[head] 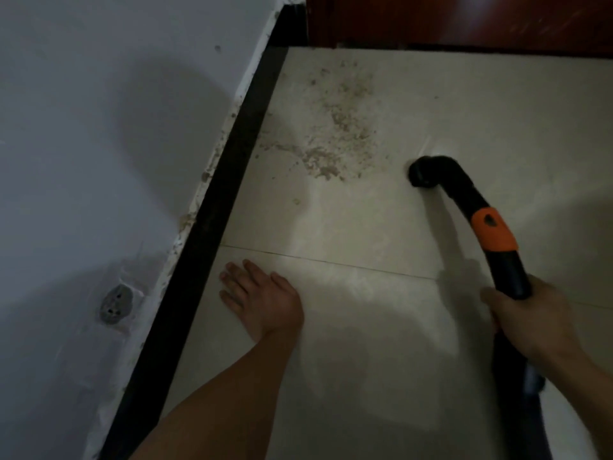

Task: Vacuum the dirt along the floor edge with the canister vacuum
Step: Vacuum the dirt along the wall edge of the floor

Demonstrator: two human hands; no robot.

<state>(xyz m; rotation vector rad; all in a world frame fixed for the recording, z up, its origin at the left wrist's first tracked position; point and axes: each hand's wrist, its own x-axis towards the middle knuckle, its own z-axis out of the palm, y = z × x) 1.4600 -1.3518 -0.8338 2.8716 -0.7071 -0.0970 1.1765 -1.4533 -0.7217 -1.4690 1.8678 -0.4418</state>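
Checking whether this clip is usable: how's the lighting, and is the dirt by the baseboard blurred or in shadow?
Head view: dim and grainy; a brighter patch lies on the floor ahead of the left hand; broad soft shadows cross the wall; the dirt is lit, soft but readable; the vacuum nozzle is blurred.

grey wall socket, reddish wooden door

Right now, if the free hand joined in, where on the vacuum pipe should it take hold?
Probably the pipe between the orange collar and the bent tip, coming from the left: the right hand grips it behind the collar, and the left hand rests flat on the floor on that side.
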